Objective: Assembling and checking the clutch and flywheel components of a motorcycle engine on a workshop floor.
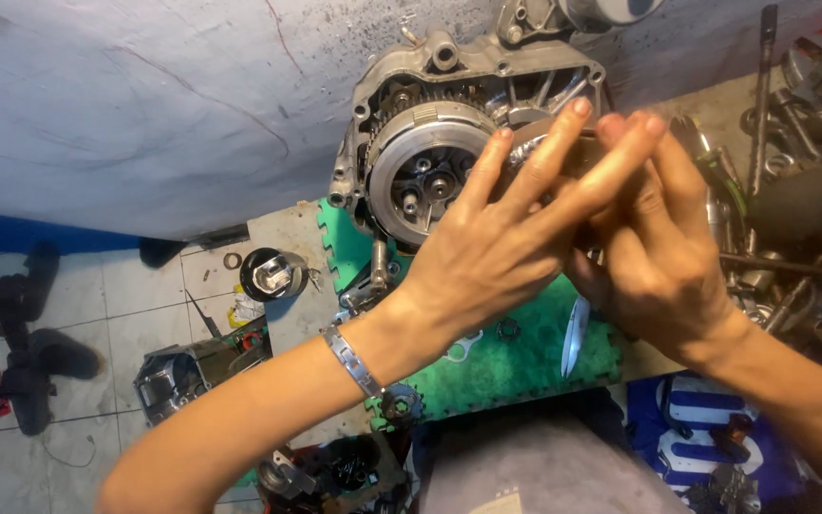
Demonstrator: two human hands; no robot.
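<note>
Where green foam mat (516, 357) lies, perhaps tiled floor (135, 305)

One head-worn camera looks steeply down from close above. It faces an engine case (459, 124) on a green mat (516, 352). No second view exists.

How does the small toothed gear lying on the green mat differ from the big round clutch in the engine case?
The gear is small, dark and loose, lying flat at the green mat edge; the clutch is far larger, pale grey and mounted in the engine case. The hands work beside the clutch, away from the gear. Both are round metal parts.
</note>
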